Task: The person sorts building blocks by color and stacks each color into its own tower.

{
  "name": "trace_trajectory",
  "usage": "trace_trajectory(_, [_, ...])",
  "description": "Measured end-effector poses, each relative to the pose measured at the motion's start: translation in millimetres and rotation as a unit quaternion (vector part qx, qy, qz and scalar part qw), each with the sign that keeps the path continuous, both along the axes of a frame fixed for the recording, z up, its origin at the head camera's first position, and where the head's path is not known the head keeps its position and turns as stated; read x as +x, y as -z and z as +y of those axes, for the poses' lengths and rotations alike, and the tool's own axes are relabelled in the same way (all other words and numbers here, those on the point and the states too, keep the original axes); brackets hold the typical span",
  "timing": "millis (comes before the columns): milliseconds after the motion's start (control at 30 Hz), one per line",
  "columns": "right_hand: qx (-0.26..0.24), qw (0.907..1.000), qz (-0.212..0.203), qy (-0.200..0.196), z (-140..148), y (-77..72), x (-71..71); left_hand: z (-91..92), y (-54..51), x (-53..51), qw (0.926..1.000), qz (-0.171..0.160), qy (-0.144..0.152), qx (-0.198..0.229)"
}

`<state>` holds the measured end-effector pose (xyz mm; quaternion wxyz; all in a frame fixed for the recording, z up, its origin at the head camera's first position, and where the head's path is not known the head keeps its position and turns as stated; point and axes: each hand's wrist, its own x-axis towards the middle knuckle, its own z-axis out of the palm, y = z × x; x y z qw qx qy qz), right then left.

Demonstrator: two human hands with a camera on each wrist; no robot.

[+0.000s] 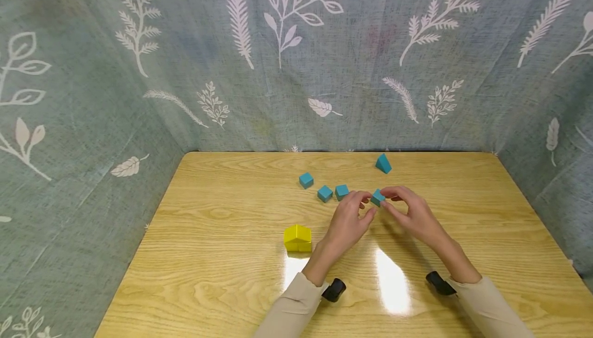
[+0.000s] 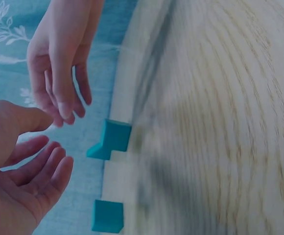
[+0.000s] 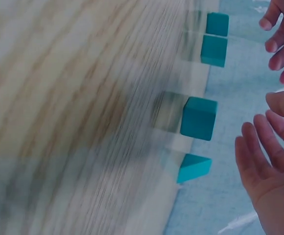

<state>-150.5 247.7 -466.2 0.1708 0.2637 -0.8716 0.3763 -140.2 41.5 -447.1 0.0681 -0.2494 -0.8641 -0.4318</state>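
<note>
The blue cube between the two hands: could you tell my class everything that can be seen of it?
The blue cube is plain teal-blue, with flat, unmarked faces and straight edges; it looks solid, though whether it is wood or plastic cannot be told. It rests on the wood-grained table and looks turned at an angle to the far edge. The left hand and right hand are on either side, but the wrist views show gaps, so neither appears to touch it.

2 bare hands (image 2: pixel 24 166) (image 2: pixel 63 54) near teal blocks (image 2: pixel 116 136) (image 2: pixel 107 216) on a grained wooden table (image 2: pixel 220 117).
</note>
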Motion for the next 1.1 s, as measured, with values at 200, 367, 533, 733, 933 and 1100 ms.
trace_trajectory(200, [-0.007,0.9996,-0.023,0.014,0.8,2.3,-11.0,14.2,8.2,-6.9,0.9989,-0.038,-0.025,0.010])
trace_trajectory(367, [-0.006,0.9983,-0.054,0.021,0.6,6.6,-20.0,27.8,15.1,-12.6,0.9966,-0.067,-0.047,0.012])
trace_trajectory(533, [-0.010,0.9965,-0.080,0.020,1.0,10.7,-27.9,38.7,21.3,-19.0,0.9927,-0.095,-0.070,0.022])
trace_trajectory(733, [0.008,0.9917,-0.126,0.022,1.2,11.2,-32.7,45.8,30.5,-26.5,0.9886,-0.122,-0.083,0.028])
trace_trajectory(933, [0.030,0.9844,-0.173,0.014,-0.2,9.8,-33.6,50.9,35.4,-30.3,0.9866,-0.134,-0.092,0.014])
trace_trajectory(1100, [0.026,0.9833,-0.179,0.017,1.0,11.9,-33.3,53.1,34.9,-29.7,0.9839,-0.152,-0.092,0.020])
